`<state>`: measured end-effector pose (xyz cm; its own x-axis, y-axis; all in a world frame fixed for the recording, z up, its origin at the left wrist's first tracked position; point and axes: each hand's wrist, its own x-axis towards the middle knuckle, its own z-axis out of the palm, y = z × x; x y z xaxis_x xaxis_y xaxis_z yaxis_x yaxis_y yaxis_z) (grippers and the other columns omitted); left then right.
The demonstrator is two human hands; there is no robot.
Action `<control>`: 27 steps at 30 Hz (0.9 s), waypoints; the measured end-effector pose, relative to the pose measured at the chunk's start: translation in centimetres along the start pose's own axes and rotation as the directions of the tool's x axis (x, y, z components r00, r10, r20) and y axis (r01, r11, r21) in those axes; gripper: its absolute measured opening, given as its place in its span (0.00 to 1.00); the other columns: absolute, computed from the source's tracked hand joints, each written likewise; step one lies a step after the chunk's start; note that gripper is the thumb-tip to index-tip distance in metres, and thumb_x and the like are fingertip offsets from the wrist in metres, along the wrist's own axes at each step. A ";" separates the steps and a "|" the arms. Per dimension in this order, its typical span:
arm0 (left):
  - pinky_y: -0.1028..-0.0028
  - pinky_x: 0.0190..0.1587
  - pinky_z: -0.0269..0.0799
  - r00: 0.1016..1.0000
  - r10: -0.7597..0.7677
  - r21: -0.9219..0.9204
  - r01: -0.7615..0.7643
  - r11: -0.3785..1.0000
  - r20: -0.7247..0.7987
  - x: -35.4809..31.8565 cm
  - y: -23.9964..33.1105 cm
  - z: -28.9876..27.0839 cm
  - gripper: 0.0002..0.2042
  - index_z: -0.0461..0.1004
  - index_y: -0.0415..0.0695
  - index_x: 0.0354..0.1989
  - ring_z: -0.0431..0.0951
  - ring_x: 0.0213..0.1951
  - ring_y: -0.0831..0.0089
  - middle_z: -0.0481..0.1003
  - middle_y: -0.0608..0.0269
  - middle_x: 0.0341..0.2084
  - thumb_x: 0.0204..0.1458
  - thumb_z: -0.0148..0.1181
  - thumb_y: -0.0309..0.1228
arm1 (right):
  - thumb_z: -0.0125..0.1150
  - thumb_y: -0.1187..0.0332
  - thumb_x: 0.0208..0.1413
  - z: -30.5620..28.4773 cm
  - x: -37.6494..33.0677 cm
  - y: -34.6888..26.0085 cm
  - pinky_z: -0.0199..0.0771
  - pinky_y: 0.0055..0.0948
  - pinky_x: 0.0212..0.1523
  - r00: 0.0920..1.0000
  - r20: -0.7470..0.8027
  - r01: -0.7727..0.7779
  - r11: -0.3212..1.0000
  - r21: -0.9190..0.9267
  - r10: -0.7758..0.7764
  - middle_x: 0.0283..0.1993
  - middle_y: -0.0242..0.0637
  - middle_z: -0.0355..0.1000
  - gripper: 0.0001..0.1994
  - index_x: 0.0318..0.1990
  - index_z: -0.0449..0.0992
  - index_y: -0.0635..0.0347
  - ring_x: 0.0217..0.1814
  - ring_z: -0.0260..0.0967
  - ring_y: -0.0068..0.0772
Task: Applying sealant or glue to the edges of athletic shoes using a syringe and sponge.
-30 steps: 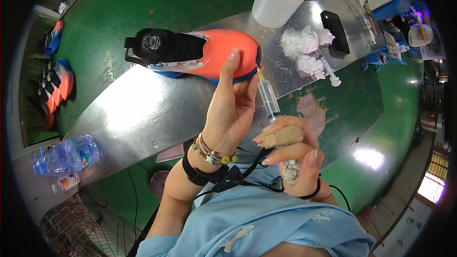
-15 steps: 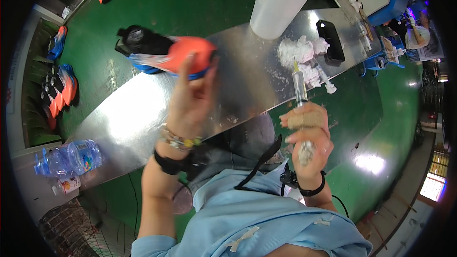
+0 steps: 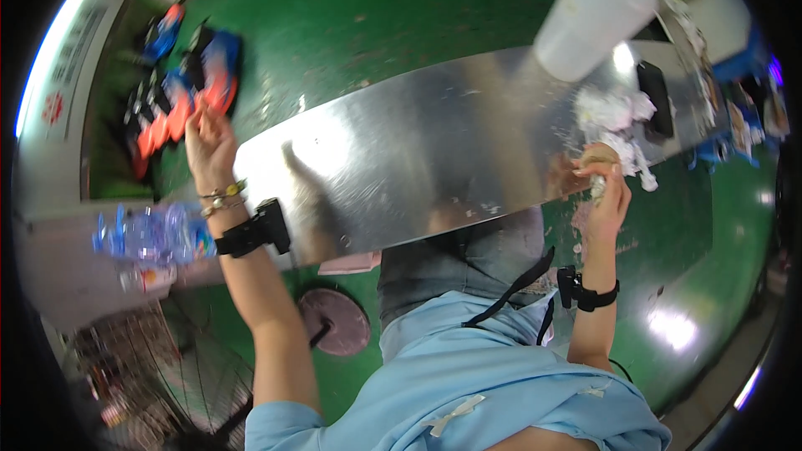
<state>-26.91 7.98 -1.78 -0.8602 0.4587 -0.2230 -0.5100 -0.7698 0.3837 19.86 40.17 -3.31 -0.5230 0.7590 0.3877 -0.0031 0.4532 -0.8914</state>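
Observation:
At the left, my left hand [image 3: 210, 140] has its bent fingers at the orange toe of a sneaker [image 3: 220, 67] with a blue sole and a dark upper. The sneaker stands beside a row of similar sneakers [image 3: 157, 124]. Over the right part of the metal table [image 3: 468, 134], my right hand [image 3: 608, 188] is closed, with a tan wrap on one finger. Only a whitish end of the syringe [image 3: 597, 189] shows under its fingers; the barrel and needle are hidden. Just beyond that hand lies a crumpled heap of white tissue [image 3: 610, 108].
A large white plastic bottle [image 3: 595, 17] stands on the table's far side, left of a black tray [image 3: 656, 100]. Clear plastic bottles [image 3: 154, 234] are at the table's left end. A round pinkish stool seat [image 3: 334, 321] is below the near edge.
My left hand has carried the sneaker from above the table to the row at the left. My right hand has moved forward to the tissue heap, and the syringe barrel no longer shows.

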 end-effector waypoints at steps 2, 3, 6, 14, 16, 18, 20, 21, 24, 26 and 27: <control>0.76 0.37 0.73 0.995 0.034 -0.114 -0.023 0.993 0.092 -5.9 -3.4 6.9 0.12 0.68 0.34 0.43 0.76 0.34 0.72 0.76 0.58 0.35 0.48 0.52 0.19 | 0.31 0.66 0.61 0.6 -0.1 -0.7 0.66 0.33 0.46 0.997 0.029 -0.065 0.998 -0.012 0.066 0.41 0.49 0.68 0.22 0.25 0.71 0.70 0.42 0.67 0.38; 0.77 0.35 0.71 0.991 0.018 -0.203 0.009 0.979 0.131 -7.7 -4.2 8.9 0.11 0.69 0.36 0.42 0.75 0.33 0.75 0.76 0.61 0.33 0.48 0.51 0.20 | 0.30 0.66 0.61 1.2 -0.1 -0.9 0.67 0.34 0.46 0.992 0.018 -0.125 0.991 -0.055 0.126 0.41 0.50 0.67 0.22 0.26 0.70 0.71 0.43 0.66 0.39; 0.81 0.32 0.66 0.929 -0.044 -0.361 0.186 0.914 0.367 -12.6 -7.3 15.0 0.08 0.69 0.39 0.36 0.72 0.25 0.81 0.76 0.69 0.25 0.47 0.50 0.24 | 0.30 0.66 0.61 1.3 -0.3 -0.8 0.68 0.34 0.43 0.991 -0.043 -0.124 0.984 0.131 0.130 0.42 0.51 0.66 0.22 0.26 0.70 0.72 0.42 0.67 0.41; 0.82 0.21 0.65 0.915 0.128 -0.537 0.107 0.837 0.382 -14.5 -7.7 19.6 0.04 0.68 0.44 0.30 0.67 0.13 0.84 0.71 0.78 0.12 0.49 0.49 0.29 | 0.32 0.64 0.61 0.3 -0.3 -1.7 0.69 0.33 0.42 0.988 -0.053 -0.129 0.964 0.231 0.145 0.45 0.50 0.66 0.20 0.31 0.70 0.71 0.42 0.69 0.44; 0.83 0.20 0.64 0.951 0.120 -0.547 0.058 0.835 0.284 -12.2 -8.1 18.6 0.04 0.68 0.44 0.27 0.67 0.13 0.84 0.70 0.78 0.11 0.49 0.49 0.29 | 0.32 0.64 0.60 0.1 -0.5 -0.9 0.68 0.34 0.42 0.976 -0.063 -0.187 0.948 0.257 0.209 0.43 0.49 0.66 0.20 0.32 0.70 0.70 0.41 0.69 0.43; 0.83 0.19 0.64 0.969 0.118 -0.554 0.022 0.832 0.215 -9.3 -9.0 17.8 0.04 0.68 0.45 0.26 0.67 0.13 0.84 0.69 0.77 0.10 0.49 0.49 0.29 | 0.31 0.65 0.60 0.2 -0.3 -1.0 0.68 0.32 0.41 0.987 -0.029 -0.150 0.965 0.215 0.159 0.43 0.49 0.66 0.20 0.30 0.70 0.71 0.41 0.68 0.41; 0.83 0.19 0.64 0.981 0.120 -0.555 -0.014 0.831 0.155 -7.0 -9.6 17.2 0.05 0.68 0.45 0.24 0.67 0.13 0.84 0.69 0.77 0.10 0.49 0.49 0.29 | 0.30 0.66 0.60 0.5 0.1 -1.7 0.68 0.30 0.39 0.995 0.004 -0.103 0.978 0.181 0.104 0.43 0.49 0.65 0.21 0.28 0.70 0.72 0.40 0.67 0.39; 0.83 0.18 0.63 0.991 0.082 -0.589 -0.001 0.808 0.110 -6.0 -10.1 16.8 0.05 0.68 0.45 0.23 0.67 0.13 0.84 0.68 0.77 0.10 0.49 0.50 0.30 | 0.30 0.65 0.60 0.6 0.2 -2.0 0.67 0.30 0.40 0.996 0.045 -0.087 0.988 0.130 0.082 0.43 0.49 0.65 0.21 0.28 0.70 0.71 0.40 0.67 0.39; 0.84 0.15 0.62 0.999 0.006 -0.621 -0.027 0.783 -0.035 -3.2 -11.4 16.6 0.09 0.66 0.47 0.17 0.64 0.10 0.84 0.66 0.77 0.08 0.48 0.49 0.30 | 0.32 0.64 0.59 0.3 0.2 -1.6 0.67 0.30 0.41 0.993 0.081 -0.092 0.991 0.099 0.084 0.43 0.49 0.65 0.21 0.27 0.71 0.71 0.40 0.66 0.39; 0.84 0.14 0.62 0.998 -0.030 -0.611 -0.015 0.792 -0.063 -1.2 -12.9 16.6 0.12 0.65 0.48 0.12 0.63 0.08 0.84 0.65 0.76 0.06 0.48 0.49 0.30 | 0.33 0.63 0.58 -0.1 0.2 -1.3 0.67 0.32 0.42 0.984 0.073 -0.170 0.974 0.152 0.160 0.43 0.49 0.65 0.21 0.26 0.71 0.70 0.41 0.66 0.39; 0.84 0.14 0.61 0.995 -0.057 -0.608 -0.001 0.794 -0.076 -0.1 -13.9 16.5 0.12 0.65 0.48 0.12 0.62 0.08 0.84 0.65 0.76 0.06 0.48 0.49 0.30 | 0.33 0.63 0.58 -0.3 0.2 -1.1 0.67 0.32 0.42 0.985 0.060 -0.171 0.974 0.150 0.164 0.43 0.49 0.65 0.21 0.26 0.71 0.70 0.41 0.66 0.39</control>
<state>-19.70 25.94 7.73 -0.8274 0.4666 -0.3124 -0.4067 -0.8816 -0.2395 20.06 39.97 -2.20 -0.5665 0.7937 0.2215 -0.0413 0.2411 -0.9696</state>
